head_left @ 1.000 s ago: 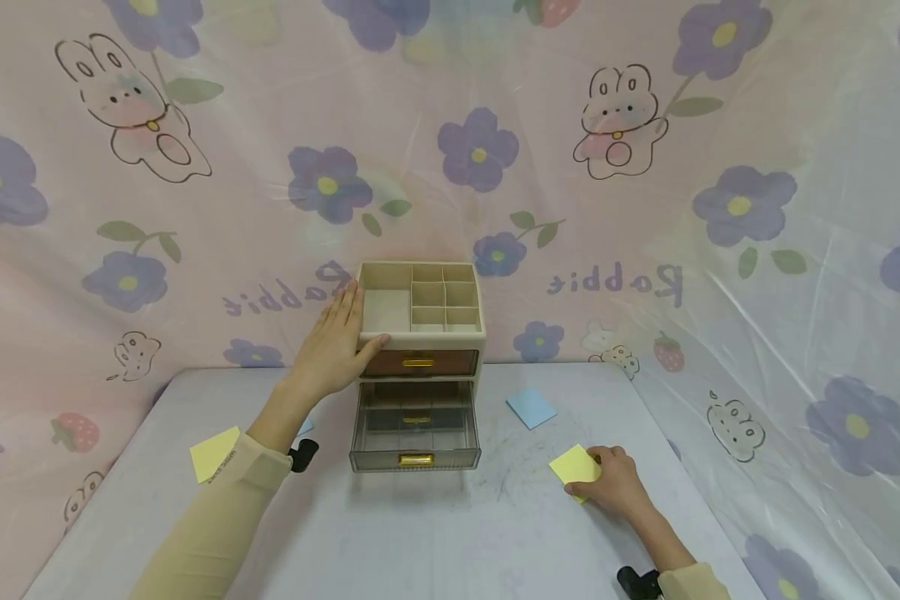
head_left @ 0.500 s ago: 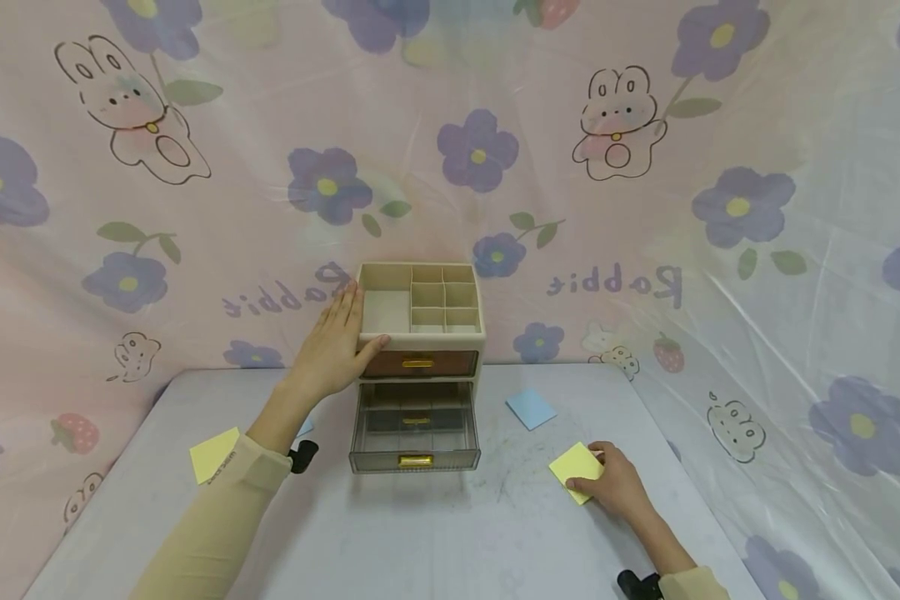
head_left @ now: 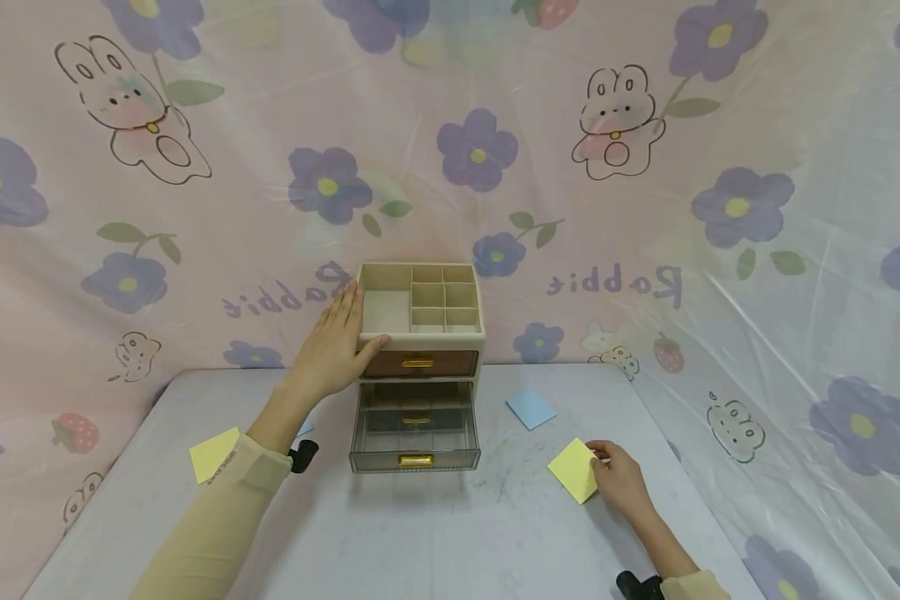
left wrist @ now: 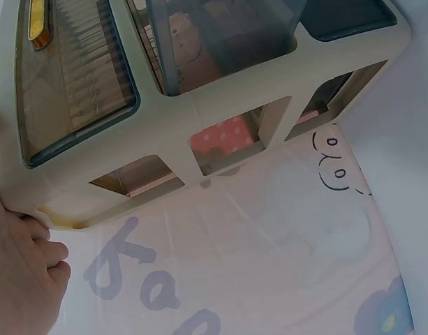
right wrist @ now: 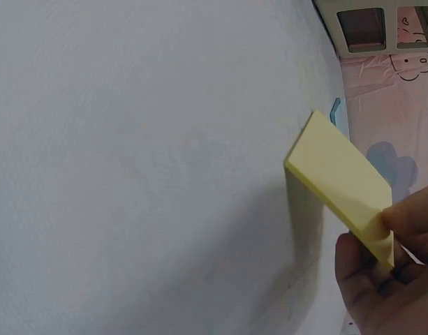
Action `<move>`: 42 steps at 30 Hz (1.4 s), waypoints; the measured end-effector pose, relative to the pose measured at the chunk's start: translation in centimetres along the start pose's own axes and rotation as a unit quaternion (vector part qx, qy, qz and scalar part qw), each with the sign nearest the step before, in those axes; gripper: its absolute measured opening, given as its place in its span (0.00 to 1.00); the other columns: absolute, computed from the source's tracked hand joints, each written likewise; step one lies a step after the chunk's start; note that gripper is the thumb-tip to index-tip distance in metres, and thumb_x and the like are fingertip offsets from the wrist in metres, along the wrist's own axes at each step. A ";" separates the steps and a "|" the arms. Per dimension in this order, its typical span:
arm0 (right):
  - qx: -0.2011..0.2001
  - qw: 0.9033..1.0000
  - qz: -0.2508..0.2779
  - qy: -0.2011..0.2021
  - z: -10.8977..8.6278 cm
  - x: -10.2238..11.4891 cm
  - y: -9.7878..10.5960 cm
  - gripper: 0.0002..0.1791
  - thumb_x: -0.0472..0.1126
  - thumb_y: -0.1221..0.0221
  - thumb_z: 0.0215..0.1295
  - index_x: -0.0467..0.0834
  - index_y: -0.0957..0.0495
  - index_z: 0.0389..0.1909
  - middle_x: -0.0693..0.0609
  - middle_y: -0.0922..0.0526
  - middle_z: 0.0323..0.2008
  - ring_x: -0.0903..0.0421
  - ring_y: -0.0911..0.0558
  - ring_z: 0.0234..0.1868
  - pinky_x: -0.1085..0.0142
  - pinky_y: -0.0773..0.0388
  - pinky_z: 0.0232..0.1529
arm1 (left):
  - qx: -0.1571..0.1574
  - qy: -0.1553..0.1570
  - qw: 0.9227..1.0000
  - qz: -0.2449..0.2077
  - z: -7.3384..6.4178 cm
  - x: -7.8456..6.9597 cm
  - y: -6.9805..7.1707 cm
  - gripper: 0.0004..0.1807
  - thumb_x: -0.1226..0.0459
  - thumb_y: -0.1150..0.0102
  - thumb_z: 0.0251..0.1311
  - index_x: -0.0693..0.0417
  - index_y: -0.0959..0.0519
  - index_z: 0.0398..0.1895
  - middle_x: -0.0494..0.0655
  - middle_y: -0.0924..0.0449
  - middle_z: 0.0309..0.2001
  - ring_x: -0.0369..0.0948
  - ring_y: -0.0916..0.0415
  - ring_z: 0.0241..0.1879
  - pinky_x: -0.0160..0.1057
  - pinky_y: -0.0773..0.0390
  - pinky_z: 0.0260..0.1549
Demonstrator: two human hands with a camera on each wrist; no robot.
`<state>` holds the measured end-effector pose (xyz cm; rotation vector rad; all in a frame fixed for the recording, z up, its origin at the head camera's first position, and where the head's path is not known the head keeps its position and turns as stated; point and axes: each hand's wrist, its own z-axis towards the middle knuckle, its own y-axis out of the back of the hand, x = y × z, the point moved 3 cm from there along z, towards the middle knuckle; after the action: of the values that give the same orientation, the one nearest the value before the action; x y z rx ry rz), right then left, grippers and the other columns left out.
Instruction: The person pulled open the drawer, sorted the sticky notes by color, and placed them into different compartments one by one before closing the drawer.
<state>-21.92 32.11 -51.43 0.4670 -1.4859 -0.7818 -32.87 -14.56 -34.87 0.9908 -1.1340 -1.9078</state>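
Note:
In the head view, a cream desktop drawer organizer (head_left: 422, 342) stands at the table's back middle, its smoky clear middle drawer (head_left: 416, 442) pulled out. My left hand (head_left: 332, 348) rests on its upper left side, fingers straight along the side and thumb on the front edge. The left wrist view shows the organizer's side with cutout openings. On the right, my right hand (head_left: 624, 482) pinches a yellow sticky note pad (head_left: 574, 469) by its near right corner. The right wrist view shows this yellow pad (right wrist: 339, 174) tilted above the table, thumb on its top face and fingers below.
A blue sticky note pad (head_left: 531, 408) lies right of the organizer. Another yellow pad (head_left: 213, 454) lies at the left, partly behind my sleeve. A bit of blue paper (head_left: 305, 427) shows beside the left wrist. A rabbit-print curtain (head_left: 450, 200) hangs behind the table.
My right thumb has slid back from the middle of the yellow sticky note pad to its corner, and more of the pad shows. The left hand and organizer have not moved.

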 end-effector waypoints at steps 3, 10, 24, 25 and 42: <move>0.001 1.000 0.007 -0.004 0.0 0.2 0.1 0.18 0.29 0.47 0.72 0.28 0.23 0.59 0.35 0.18 0.49 0.44 0.18 0.46 0.67 0.22 0.35 | 0.000 0.001 1.000 -0.001 0.0 0.0 0.0 0.52 0.37 0.62 0.78 0.67 0.67 0.82 0.62 0.72 0.83 0.60 0.69 0.82 0.61 0.58 0.79; 0.005 1.000 0.025 -0.006 0.0 0.5 0.2 0.17 0.30 0.47 0.74 0.30 0.22 0.59 0.35 0.18 0.50 0.46 0.18 0.46 0.69 0.22 0.34 | 0.002 0.004 1.000 0.000 0.0 0.1 0.0 0.52 0.36 0.64 0.78 0.65 0.68 0.82 0.61 0.74 0.83 0.59 0.69 0.83 0.61 0.58 0.79; -0.005 0.997 0.072 -0.026 0.1 3.5 0.8 0.19 0.33 0.49 0.78 0.35 0.25 0.65 0.35 0.22 0.56 0.48 0.22 0.46 0.70 0.22 0.32 | 0.003 0.003 1.000 -0.005 0.0 0.1 0.0 0.52 0.36 0.63 0.78 0.66 0.68 0.82 0.62 0.73 0.84 0.59 0.69 0.83 0.58 0.61 0.80; -0.007 0.997 0.074 -0.025 0.2 3.7 0.7 0.19 0.33 0.49 0.78 0.35 0.25 0.65 0.36 0.22 0.56 0.49 0.22 0.47 0.70 0.22 0.32 | 0.003 0.003 1.000 -0.006 0.0 0.1 0.1 0.52 0.37 0.63 0.78 0.66 0.67 0.82 0.62 0.73 0.84 0.59 0.69 0.83 0.58 0.62 0.80; -0.017 0.990 0.137 0.007 0.5 8.1 0.8 0.18 0.34 0.49 0.79 0.36 0.25 0.66 0.38 0.22 0.56 0.51 0.22 0.47 0.70 0.20 0.38 | 0.001 0.002 1.000 -0.005 0.0 0.2 -0.1 0.53 0.36 0.62 0.78 0.65 0.68 0.82 0.61 0.74 0.84 0.59 0.69 0.83 0.58 0.62 0.80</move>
<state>-22.97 26.99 -45.15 0.2349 -1.4830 -0.5825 -33.02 -14.73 -34.97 1.0031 -1.1298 -1.9117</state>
